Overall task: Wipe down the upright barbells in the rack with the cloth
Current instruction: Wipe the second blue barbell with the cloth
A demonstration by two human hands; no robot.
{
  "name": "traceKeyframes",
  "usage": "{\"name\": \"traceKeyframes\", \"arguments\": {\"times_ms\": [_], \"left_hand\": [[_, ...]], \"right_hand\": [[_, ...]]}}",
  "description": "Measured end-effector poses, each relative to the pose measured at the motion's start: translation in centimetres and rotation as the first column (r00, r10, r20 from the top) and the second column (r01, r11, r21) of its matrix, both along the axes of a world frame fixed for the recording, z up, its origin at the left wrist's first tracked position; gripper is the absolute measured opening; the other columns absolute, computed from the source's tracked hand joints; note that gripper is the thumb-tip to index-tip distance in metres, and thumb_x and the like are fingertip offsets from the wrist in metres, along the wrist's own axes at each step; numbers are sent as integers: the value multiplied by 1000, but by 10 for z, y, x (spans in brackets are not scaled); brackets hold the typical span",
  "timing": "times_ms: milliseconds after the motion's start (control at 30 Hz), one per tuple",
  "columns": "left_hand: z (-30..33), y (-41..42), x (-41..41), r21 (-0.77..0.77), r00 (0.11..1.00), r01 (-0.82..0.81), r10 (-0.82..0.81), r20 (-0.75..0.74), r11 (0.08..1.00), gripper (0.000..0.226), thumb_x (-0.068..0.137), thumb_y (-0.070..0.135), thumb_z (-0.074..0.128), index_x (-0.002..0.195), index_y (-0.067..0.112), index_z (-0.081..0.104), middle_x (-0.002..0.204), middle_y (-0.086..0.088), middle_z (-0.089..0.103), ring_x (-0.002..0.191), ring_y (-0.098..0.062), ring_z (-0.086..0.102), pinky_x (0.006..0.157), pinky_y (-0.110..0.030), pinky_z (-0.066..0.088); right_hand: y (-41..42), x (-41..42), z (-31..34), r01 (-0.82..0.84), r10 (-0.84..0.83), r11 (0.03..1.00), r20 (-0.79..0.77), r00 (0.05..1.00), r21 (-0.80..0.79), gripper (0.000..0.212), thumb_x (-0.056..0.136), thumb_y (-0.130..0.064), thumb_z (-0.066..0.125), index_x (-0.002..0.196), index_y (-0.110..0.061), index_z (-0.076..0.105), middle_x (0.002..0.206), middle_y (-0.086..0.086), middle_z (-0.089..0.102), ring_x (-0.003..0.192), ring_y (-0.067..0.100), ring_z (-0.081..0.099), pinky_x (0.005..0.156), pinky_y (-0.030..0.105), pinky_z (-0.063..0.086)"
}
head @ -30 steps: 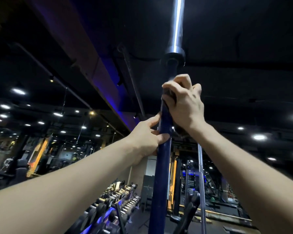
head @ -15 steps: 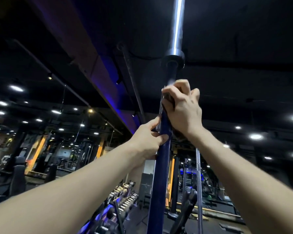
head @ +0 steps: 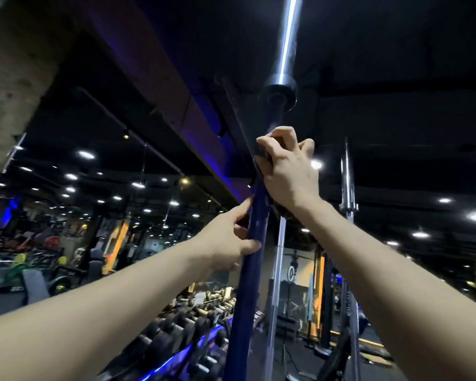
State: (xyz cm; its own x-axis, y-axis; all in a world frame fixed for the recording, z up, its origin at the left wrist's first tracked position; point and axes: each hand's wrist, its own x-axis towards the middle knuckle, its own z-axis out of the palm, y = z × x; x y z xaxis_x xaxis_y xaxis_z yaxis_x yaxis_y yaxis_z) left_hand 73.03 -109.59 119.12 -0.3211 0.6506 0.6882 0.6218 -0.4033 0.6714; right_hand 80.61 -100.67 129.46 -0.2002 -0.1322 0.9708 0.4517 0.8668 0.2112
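A dim gym hall with round ceiling lights spreads behind both raised arms. The upright blue-shafted barbell rises between the hands to a shiny chrome sleeve above them. The right hand curls tightly round the shaft, a dark cloth bunched under its palm and showing below the wrist. Just below it, the left hand grips the bare shaft, thumb across the front. A silver upright barbell stands right of the right wrist; a long rack of dumbbells lies beneath the left forearm.
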Motion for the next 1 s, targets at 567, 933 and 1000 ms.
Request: {"name": "traceKeyframes", "arguments": {"times_ms": [567,933,1000], "left_hand": [[-16,4,8,2,999,-23,23,47,1000,69,96,3,51,143,48,26,99,-15,59,88,-22,61,80,-41,57],[-19,7,5,10,998,-52,51,37,999,69,96,7,51,141,53,25,91,-10,59,86,-18,62,80,-39,58],[-19,8,3,4,998,-48,48,34,999,69,96,7,51,140,54,25,91,-9,59,86,-18,62,81,-40,58]], "right_hand": [[10,2,-32,-89,89,996,28,996,-16,41,99,-32,42,139,-35,34,140,-11,22,118,26,22,57,31,35],[21,-4,-19,-109,110,993,27,994,-41,43,100,-39,40,142,-35,34,141,-6,25,120,31,28,63,34,36],[20,-7,-15,-101,101,994,8,995,-37,43,100,-39,38,143,-35,31,143,-6,22,122,31,26,63,33,36]]}}
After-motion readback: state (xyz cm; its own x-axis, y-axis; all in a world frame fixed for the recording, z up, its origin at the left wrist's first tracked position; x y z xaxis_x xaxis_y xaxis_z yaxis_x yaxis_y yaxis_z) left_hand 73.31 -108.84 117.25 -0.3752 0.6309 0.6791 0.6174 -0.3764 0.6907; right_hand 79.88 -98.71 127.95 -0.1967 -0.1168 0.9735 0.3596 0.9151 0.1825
